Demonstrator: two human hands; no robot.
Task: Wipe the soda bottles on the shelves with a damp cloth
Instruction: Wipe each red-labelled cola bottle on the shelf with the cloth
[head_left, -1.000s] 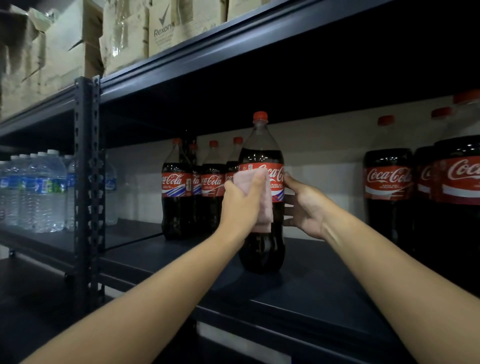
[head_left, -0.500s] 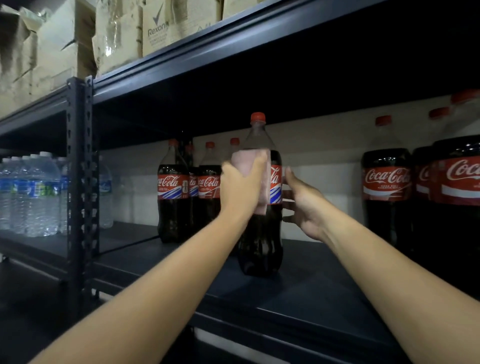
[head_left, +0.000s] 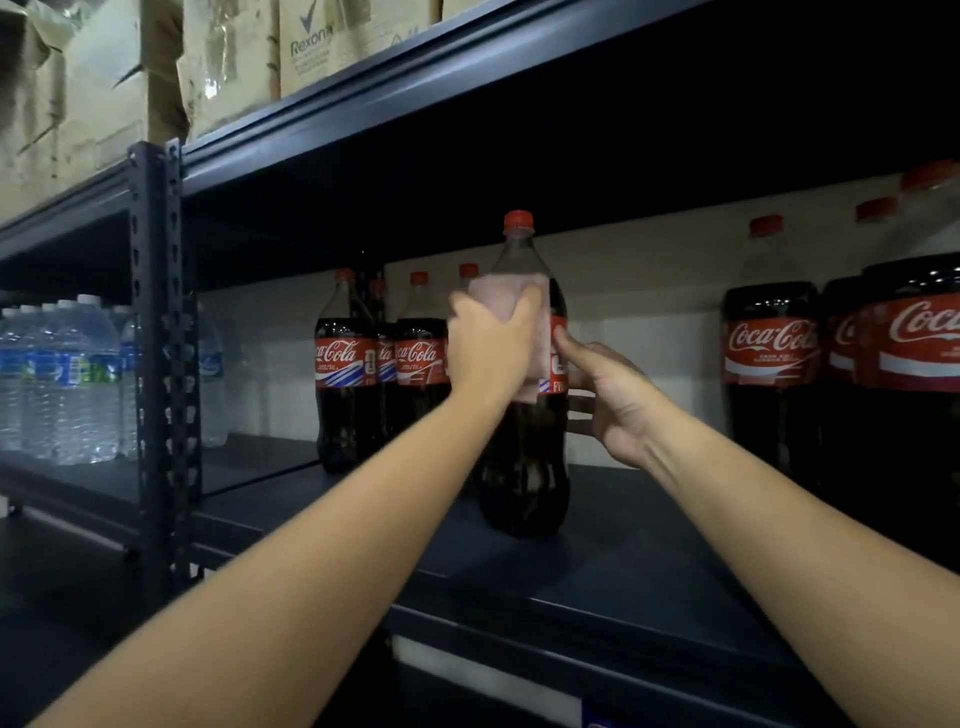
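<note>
Centre frame: our left hand grips the cloth round the soda bottle; right hand, fingers relaxed, steadies it; we should wipe downward, bottle braced.

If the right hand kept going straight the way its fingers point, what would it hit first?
The right hand points left and slightly up; its fingertips already touch the front soda bottle at its label, so the bottle comes first.

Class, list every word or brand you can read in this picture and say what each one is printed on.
"Rexona": the carton on the top shelf.
"Coca-Cola": label of the right bottle.
"Coca-Cola", partly cut off: labels of the left bottles.
Held bottle: label mostly hidden by the cloth; unreadable.
Water bottle labels: too blurred.
</note>
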